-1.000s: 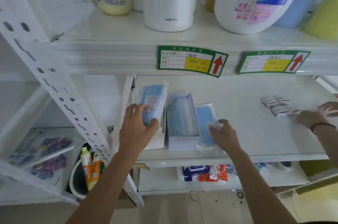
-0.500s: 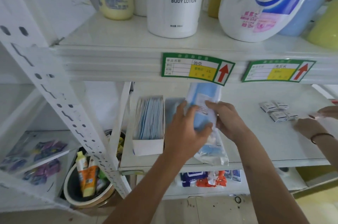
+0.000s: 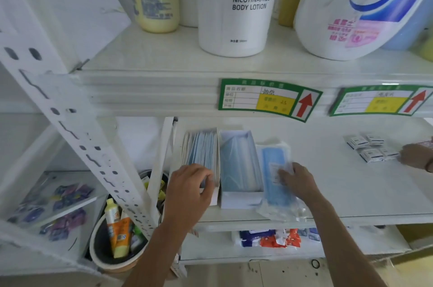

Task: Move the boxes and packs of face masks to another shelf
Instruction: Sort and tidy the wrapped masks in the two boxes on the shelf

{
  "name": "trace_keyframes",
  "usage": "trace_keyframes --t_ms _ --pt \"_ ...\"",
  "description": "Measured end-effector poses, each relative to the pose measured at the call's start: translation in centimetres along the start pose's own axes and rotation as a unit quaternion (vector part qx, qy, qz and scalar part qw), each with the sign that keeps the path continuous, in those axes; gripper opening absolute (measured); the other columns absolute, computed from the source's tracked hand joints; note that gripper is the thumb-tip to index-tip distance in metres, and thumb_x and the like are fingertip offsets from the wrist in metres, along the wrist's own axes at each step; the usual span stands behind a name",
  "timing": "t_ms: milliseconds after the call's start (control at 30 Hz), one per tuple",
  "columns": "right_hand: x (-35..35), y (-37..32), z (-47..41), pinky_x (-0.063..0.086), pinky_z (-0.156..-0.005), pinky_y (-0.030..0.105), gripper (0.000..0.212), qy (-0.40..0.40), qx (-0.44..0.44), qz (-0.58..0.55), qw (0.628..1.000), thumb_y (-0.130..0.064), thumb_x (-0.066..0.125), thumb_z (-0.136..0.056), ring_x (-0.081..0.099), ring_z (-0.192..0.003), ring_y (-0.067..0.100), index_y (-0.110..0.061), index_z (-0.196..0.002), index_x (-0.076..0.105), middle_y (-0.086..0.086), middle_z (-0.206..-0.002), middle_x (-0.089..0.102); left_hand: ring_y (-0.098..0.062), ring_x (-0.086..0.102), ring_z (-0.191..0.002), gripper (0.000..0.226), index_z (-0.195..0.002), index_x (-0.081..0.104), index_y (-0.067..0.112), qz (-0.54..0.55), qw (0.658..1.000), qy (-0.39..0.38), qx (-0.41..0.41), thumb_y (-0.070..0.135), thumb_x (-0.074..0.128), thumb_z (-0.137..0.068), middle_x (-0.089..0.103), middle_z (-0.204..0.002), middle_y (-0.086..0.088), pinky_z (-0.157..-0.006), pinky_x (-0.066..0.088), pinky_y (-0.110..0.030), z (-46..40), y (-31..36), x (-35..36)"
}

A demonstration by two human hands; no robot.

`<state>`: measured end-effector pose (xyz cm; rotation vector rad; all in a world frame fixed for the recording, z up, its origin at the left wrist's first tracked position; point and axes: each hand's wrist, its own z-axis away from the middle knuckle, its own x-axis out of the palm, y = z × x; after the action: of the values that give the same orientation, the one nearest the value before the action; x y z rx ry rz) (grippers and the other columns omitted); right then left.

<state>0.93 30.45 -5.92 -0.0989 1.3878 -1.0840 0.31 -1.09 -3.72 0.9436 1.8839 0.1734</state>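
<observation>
At mid-frame my left hand [image 3: 191, 189] curled over the left box [image 3: 202, 157] of masks; my right hand [image 3: 298, 180] pressed flat on the plastic pack [image 3: 276, 179]. Both boxes and the pack sat side by side on the middle shelf [image 3: 351, 193]; I judged nothing visibly moved on yet.

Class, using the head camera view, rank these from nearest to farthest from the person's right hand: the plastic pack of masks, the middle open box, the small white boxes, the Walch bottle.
1. Plastic pack of masks, under the right hand.
2. Middle open box, just left.
3. Small white boxes, far right.
4. Walch bottle, shelf above.
</observation>
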Motion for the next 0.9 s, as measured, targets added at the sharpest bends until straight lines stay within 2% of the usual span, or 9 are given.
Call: trace_keyframes --t_ms 100,200,267,367,433,633,733,833,900 --pt "0.6 -1.4 1.5 0.047 -0.094 0.045 0.053 0.090 -0.004 0.047 0.995 -0.023 0.063 -0.093 0.052 -0.114 0.039 -0.009 -0.141 0.046 0.020 -0.134 0.048 -0.009 0.060 -0.098 0.017 -0.100 0.072 0.023 -0.010 0.998 -0.040 0.042 0.027 0.057 -0.095 0.070 -0.099 0.010 -0.095 0.047 -0.033 -0.7 0.6 0.6" --pt "1.3 -4.9 3.6 0.045 -0.097 0.048 0.042 0.199 -0.136 0.051 0.969 -0.010 0.063 -0.088 0.053 -0.114 0.040 -0.010 -0.130 0.060 0.017 -0.128 0.056 -0.012 0.056 -0.115 0.030 -0.118 0.070 0.023 -0.023 0.990 -0.105 0.094 0.028 0.050 -0.096 0.069 -0.117 0.009 -0.106 0.036 -0.031 -2.0 2.3 1.6" --pt "2.0 -7.2 4.9 0.051 -0.090 0.043 0.028 0.166 -0.240 0.039 0.956 -0.005 0.062 -0.086 0.060 -0.104 0.033 -0.012 -0.111 0.072 0.012 -0.113 0.065 -0.016 0.054 -0.123 0.035 -0.129 0.063 0.025 -0.059 0.976 -0.172 0.124 0.029 0.048 -0.098 0.066 -0.129 0.007 -0.113 0.034 -0.040 -2.8 3.4 2.4" --pt "3.3 -8.5 6.1 0.046 -0.087 0.035 0.026 0.100 -0.295 0.182 0.933 -0.014 0.057 -0.092 0.056 -0.101 0.024 -0.021 -0.107 0.076 0.003 -0.111 0.064 -0.021 0.052 -0.129 0.041 -0.133 0.057 0.029 -0.136 0.950 -0.246 0.137 0.040 0.032 -0.102 0.062 -0.136 0.005 -0.119 0.025 -0.051 -3.3 3.4 2.9" --pt "3.7 -8.2 6.2 0.040 -0.087 0.033 0.029 0.083 -0.298 0.229 0.923 -0.023 0.051 -0.097 0.050 -0.103 0.021 -0.026 -0.116 0.073 0.000 -0.114 0.059 -0.020 0.054 -0.127 0.050 -0.127 0.061 0.033 -0.162 0.948 -0.238 0.135 0.046 0.021 -0.099 0.065 -0.131 0.005 -0.118 0.021 -0.055 -3.3 2.9 2.5" --pt "4.3 -7.8 6.4 0.040 -0.088 0.036 0.033 0.099 -0.294 0.280 0.909 -0.047 0.057 -0.095 0.048 -0.106 0.022 -0.029 -0.120 0.067 -0.002 -0.117 0.055 -0.015 0.053 -0.130 0.046 -0.116 0.068 0.029 -0.154 0.961 -0.201 0.114 0.046 0.028 -0.103 0.065 -0.128 0.006 -0.123 0.020 -0.052 -2.5 1.2 2.1" --pt "4.5 -8.1 6.6 0.037 -0.086 0.038 0.028 0.097 -0.309 0.304 0.896 -0.044 0.060 -0.092 0.048 -0.103 0.023 -0.031 -0.116 0.068 -0.004 -0.116 0.059 -0.013 0.055 -0.124 0.046 -0.114 0.066 0.028 -0.149 0.963 -0.204 0.091 0.047 0.026 -0.101 0.067 -0.121 0.009 -0.122 0.021 -0.049 -2.8 1.4 2.2" --pt "4.7 -8.3 6.9 0.030 -0.079 0.037 0.013 0.089 -0.351 0.305 0.881 -0.037 0.066 -0.086 0.049 -0.094 0.021 -0.034 -0.098 0.072 -0.011 -0.100 0.069 -0.015 0.055 -0.120 0.047 -0.112 0.062 0.030 -0.156 0.961 -0.219 0.067 0.052 0.024 -0.097 0.070 -0.113 0.010 -0.119 0.025 -0.051 -3.6 2.1 2.5" --pt "4.9 -8.4 7.0 0.026 -0.077 0.035 0.013 0.080 -0.351 0.292 0.886 -0.036 0.066 -0.085 0.048 -0.093 0.019 -0.034 -0.097 0.068 -0.014 -0.093 0.071 -0.016 0.054 -0.118 0.040 -0.110 0.060 0.030 -0.164 0.960 -0.221 0.056 0.053 0.031 -0.095 0.070 -0.108 0.009 -0.117 0.027 -0.050 -3.9 2.4 2.7"
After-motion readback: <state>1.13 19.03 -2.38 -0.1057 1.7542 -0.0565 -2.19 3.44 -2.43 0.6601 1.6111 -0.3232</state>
